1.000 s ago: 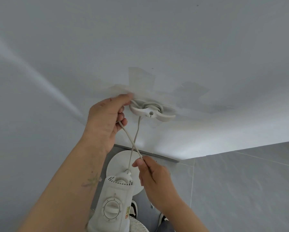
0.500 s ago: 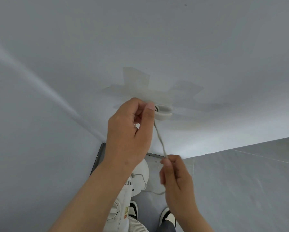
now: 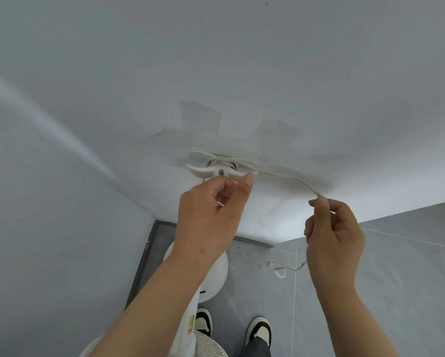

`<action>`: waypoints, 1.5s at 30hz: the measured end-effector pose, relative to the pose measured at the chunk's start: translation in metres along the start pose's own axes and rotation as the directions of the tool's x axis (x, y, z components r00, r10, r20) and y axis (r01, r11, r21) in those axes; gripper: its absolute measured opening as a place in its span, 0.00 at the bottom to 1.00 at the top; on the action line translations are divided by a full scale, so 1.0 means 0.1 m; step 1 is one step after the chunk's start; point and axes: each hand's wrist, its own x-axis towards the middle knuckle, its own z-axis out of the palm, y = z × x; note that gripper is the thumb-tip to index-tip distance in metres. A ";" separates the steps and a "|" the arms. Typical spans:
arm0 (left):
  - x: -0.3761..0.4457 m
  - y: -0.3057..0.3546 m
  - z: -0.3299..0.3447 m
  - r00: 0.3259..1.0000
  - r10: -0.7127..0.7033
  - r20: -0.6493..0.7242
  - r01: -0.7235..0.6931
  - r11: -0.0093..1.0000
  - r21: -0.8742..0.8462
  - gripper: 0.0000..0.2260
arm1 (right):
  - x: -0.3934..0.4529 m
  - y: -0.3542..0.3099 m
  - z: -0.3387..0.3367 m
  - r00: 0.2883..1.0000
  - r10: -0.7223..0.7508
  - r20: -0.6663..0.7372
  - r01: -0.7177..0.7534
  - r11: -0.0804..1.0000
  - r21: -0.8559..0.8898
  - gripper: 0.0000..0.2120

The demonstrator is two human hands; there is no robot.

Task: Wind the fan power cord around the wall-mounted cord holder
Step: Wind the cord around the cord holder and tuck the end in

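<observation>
- Two hands up at the wall here: our left hand (image 3: 211, 210) sits right under the white cord holder (image 3: 220, 166), fingers curled, thumb tip touching the holder's right arm. Can't really tell if it's pinching anything.
- Our right hand (image 3: 332, 235) is off to the right, pinching the power cord (image 3: 288, 176) between thumb and fingers.
- Cord's wrapped a few turns around the holder's middle, then runs right to that pinch; the loose end hangs down toward the floor tiles (image 3: 396, 279).
- Fan (image 3: 187, 328) stands below, by our shoes (image 3: 259, 329).
</observation>
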 end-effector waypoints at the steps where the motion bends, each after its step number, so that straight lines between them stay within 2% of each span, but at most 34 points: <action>1: 0.01 -0.01 0.02 0.997 -0.064 0.033 0.064 0.998 -0.019 0.23 | 0.02 0.02 0.02 1.000 0.019 0.003 -0.019 1.000 -0.014 0.10; 5: 0.05 -0.01 0.10 0.945 -0.273 0.182 0.302 0.941 -0.155 0.23 | 0.05 0.14 0.08 0.994 0.109 0.029 -0.107 0.993 -0.048 0.11; 9: 0.07 0.02 0.15 0.925 -0.322 0.203 0.378 0.842 -0.385 0.13 | 0.03 0.25 0.14 0.973 0.215 0.087 -0.210 0.976 -0.067 0.11; 13: 0.08 0.01 0.18 0.926 -0.324 0.192 0.377 0.799 -0.468 0.09 | 0.01 0.30 0.23 0.944 0.290 0.159 -0.281 0.956 -0.079 0.12; 22: 0.14 -0.01 0.24 0.943 -0.319 0.092 0.325 0.827 -0.459 0.05 | -0.01 0.31 0.27 0.941 0.309 0.141 -0.301 0.951 -0.071 0.11; 26: 0.14 -0.03 0.29 0.946 -0.322 0.047 0.305 0.828 -0.471 0.05 | -0.07 0.33 0.32 0.904 0.357 0.237 -0.336 0.934 -0.124 0.12; 30: 0.13 -0.09 0.27 0.953 -0.282 0.110 0.297 0.799 -0.522 0.04 | -0.18 0.36 0.38 0.857 0.398 0.328 -0.362 0.917 -0.167 0.13; 31: 0.12 -0.11 0.26 0.957 -0.256 0.136 0.289 0.787 -0.545 0.05 | -0.21 0.37 0.40 0.850 0.401 0.340 -0.362 0.916 -0.175 0.13; 34: 0.09 -0.25 0.24 0.963 -0.189 0.193 0.267 0.771 -0.578 0.17 | -0.29 0.39 0.45 0.830 0.406 0.382 -0.354 0.913 -0.203 0.14; 36: 0.06 -0.35 0.23 0.966 -0.141 0.216 0.238 0.807 -0.541 0.14 | -0.33 0.40 0.48 0.818 0.405 0.408 -0.344 0.913 -0.218 0.14; 39: 0.00 -0.48 0.24 0.967 -0.146 0.208 0.225 0.876 -0.428 0.05 | -0.36 0.43 0.51 0.798 0.414 0.439 -0.350 0.910 -0.221 0.14; 45: -0.03 -0.59 0.21 0.980 -0.191 0.054 0.193 0.856 -0.479 0.03 | -0.47 0.42 0.46 0.735 0.426 0.528 -0.397 0.901 -0.174 0.13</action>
